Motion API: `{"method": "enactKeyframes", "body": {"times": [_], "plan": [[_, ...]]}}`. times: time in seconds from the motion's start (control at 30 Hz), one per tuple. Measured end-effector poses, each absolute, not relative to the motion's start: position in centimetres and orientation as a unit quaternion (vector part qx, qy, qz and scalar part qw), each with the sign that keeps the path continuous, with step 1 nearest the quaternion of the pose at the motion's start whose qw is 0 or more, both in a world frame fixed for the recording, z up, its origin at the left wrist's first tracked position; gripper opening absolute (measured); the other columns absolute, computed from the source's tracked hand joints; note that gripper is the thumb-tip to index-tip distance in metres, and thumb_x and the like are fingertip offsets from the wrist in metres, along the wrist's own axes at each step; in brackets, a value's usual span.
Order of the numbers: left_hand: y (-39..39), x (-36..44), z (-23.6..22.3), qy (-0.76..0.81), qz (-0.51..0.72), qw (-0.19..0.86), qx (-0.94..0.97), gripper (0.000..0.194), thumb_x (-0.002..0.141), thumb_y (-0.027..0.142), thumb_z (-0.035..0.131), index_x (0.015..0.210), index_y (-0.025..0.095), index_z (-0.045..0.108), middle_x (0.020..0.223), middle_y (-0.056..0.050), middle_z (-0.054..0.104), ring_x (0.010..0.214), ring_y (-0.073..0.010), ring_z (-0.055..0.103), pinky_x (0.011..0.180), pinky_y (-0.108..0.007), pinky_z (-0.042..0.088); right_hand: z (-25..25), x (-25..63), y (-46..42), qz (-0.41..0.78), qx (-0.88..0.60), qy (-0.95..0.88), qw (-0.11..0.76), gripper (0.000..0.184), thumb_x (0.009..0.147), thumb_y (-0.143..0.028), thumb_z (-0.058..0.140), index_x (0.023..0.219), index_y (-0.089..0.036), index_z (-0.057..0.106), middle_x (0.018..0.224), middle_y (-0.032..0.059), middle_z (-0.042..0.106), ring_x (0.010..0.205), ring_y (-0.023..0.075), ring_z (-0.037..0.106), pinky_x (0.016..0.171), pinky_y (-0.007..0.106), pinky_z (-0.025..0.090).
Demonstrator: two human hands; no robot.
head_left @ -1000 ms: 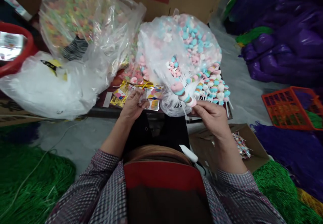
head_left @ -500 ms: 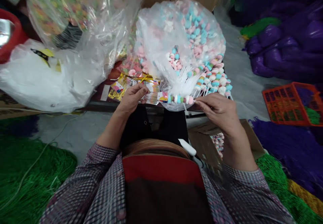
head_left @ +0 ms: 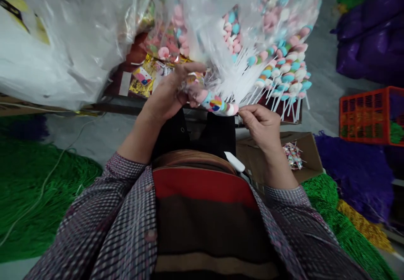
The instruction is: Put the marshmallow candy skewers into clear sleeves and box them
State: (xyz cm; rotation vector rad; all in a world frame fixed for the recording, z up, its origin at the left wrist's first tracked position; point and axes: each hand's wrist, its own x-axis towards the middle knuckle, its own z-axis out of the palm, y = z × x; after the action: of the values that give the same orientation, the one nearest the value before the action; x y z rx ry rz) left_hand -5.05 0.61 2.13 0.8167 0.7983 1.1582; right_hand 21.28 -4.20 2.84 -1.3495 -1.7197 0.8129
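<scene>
A marshmallow candy skewer [head_left: 229, 108] in pink, white, green and blue sits partly inside a clear printed wrapper [head_left: 215, 102]. My right hand [head_left: 263, 126] pinches the skewer at its right end, where the stick is mostly hidden by the fingers. At the other end, my left hand [head_left: 168, 92] is closed around the wrapper, its fingers smeared by motion. Just behind the skewer lies a bunch of white sticks [head_left: 235, 78]. Finished-looking candy skewers [head_left: 287, 71] are piled to the right of it. Gold printed wrappers [head_left: 143, 78] lie left of my left hand.
Large clear bags of candy [head_left: 214, 6] and a white plastic bag [head_left: 63, 57] cover the table's back and left. A cardboard box [head_left: 311, 158] with wrapped candies stands low at right, near an orange crate [head_left: 362, 118]. Green strands [head_left: 47, 196] spread over the floor at left.
The skewer has gone deeper into the wrapper, whose printed part now covers several of the candies. My left hand has moved closer to my right. The view has shifted closer to the table.
</scene>
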Motion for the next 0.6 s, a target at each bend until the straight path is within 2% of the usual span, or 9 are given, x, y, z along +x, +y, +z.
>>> {"method": "enactKeyframes", "body": {"times": [0.1,0.17,0.2,0.3,0.4,0.5,0.6], "plan": [[0.3,-4.7,2.9,0.263,0.511,0.734,0.361,0.087,0.079,0.092,0.039,0.125,0.023,0.067,0.081,-0.005,0.058,0.077,-0.0231,0.069,0.071,-0.039,0.058,2.0,20.4,-4.7,0.339,-0.544,-0.641,0.422,0.031,0.089,-0.050,0.069,0.080,-0.021,0.072,0.061,-0.0050,0.058,0.054,0.0078,0.048,0.054,0.023,0.041],[0.1,-4.5,3.0,0.216,0.522,0.743,0.359,0.098,0.068,0.099,0.041,0.128,0.026,0.064,0.087,-0.006,0.062,0.079,-0.0235,0.068,0.075,-0.042,0.058,1.5,20.0,-5.0,0.359,-0.540,-0.621,0.440,0.030,0.090,-0.051,0.068,0.083,-0.022,0.072,0.060,-0.0057,0.056,0.054,0.0079,0.046,0.054,0.024,0.040],[0.1,-4.4,3.0,0.219,0.529,0.741,0.349,0.097,0.067,0.099,0.044,0.127,0.026,0.065,0.088,-0.006,0.063,0.081,-0.0234,0.068,0.075,-0.042,0.058,1.3,19.8,-5.1,0.369,-0.537,-0.612,0.447,0.029,0.091,-0.050,0.066,0.085,-0.022,0.072,0.060,-0.0059,0.055,0.054,0.0081,0.046,0.054,0.024,0.039],[0.3,-4.0,2.8,0.288,0.542,0.719,0.325,0.075,0.075,0.086,0.058,0.117,0.025,0.069,0.084,-0.004,0.062,0.083,-0.0213,0.068,0.071,-0.035,0.056,0.8,19.2,-5.4,0.379,-0.535,-0.597,0.461,0.024,0.093,-0.045,0.065,0.088,-0.023,0.073,0.061,-0.0061,0.055,0.054,0.0084,0.046,0.055,0.024,0.039],[0.8,-3.7,2.8,0.316,0.548,0.693,0.345,0.060,0.068,0.067,0.082,0.108,0.024,0.074,0.074,0.000,0.058,0.072,-0.0158,0.065,0.060,-0.026,0.051,0.9,18.7,-5.5,0.368,-0.530,-0.610,0.461,0.014,0.091,-0.035,0.067,0.088,-0.023,0.074,0.067,-0.0050,0.062,0.057,0.0085,0.050,0.060,0.025,0.043],[1.2,-3.1,2.9,0.340,0.557,0.675,0.343,0.045,0.069,0.057,0.087,0.093,0.021,0.076,0.062,0.003,0.054,0.053,-0.0090,0.054,0.048,-0.021,0.041,1.2,18.2,-5.6,0.358,-0.527,-0.620,0.457,0.012,0.089,-0.032,0.067,0.090,-0.023,0.076,0.073,-0.0036,0.069,0.059,0.0090,0.054,0.062,0.026,0.047],[0.9,-2.2,2.9,0.362,0.571,0.662,0.323,0.036,0.070,0.050,0.088,0.081,0.019,0.074,0.055,0.006,0.051,0.043,-0.0047,0.042,0.041,-0.019,0.034,1.0,17.8,-5.6,0.324,-0.545,-0.617,0.466,0.017,0.091,-0.037,0.066,0.093,-0.024,0.078,0.077,-0.0016,0.074,0.064,0.0113,0.061,0.065,0.027,0.050]]}}
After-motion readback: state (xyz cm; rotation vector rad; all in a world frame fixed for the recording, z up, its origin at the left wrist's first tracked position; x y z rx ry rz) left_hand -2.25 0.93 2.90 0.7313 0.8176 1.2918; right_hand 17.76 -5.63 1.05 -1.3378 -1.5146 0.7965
